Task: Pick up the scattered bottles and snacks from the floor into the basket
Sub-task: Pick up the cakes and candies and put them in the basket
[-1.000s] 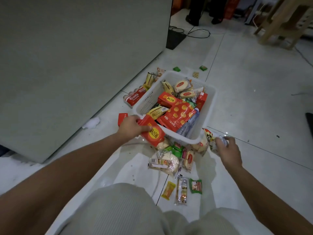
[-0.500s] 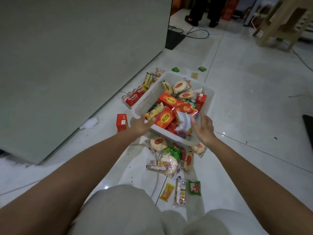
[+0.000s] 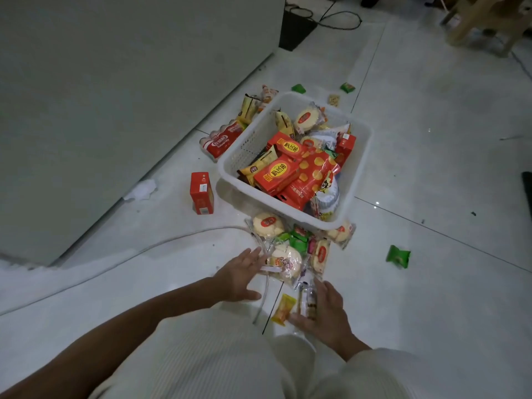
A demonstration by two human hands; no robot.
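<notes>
A white plastic basket [image 3: 230, 162] stands on the tiled floor, piled with red boxes, yellow packs and wrapped cakes. In front of it lies a heap of wrapped round cakes [image 3: 285, 260] and small green packets. My left hand [image 3: 241, 276] rests open at the left edge of that heap, fingertips touching a clear cake wrapper. My right hand [image 3: 322, 312] lies over a long clear snack pack [image 3: 307, 300], fingers curled round it. A small yellow packet [image 3: 283, 309] lies just left of it.
A red carton [image 3: 201, 193] stands left of the basket. A red multi-pack of small bottles [image 3: 221, 139] and yellow snacks lie by the grey cabinet [image 3: 115, 96]. Green packets [image 3: 397, 256] lie right and beyond the basket. Cables and a wooden stool are further back.
Both hands left the basket, where they dropped a red box and a packet, and came down to the heap in front. The right hand now covers the long clear pack.
</notes>
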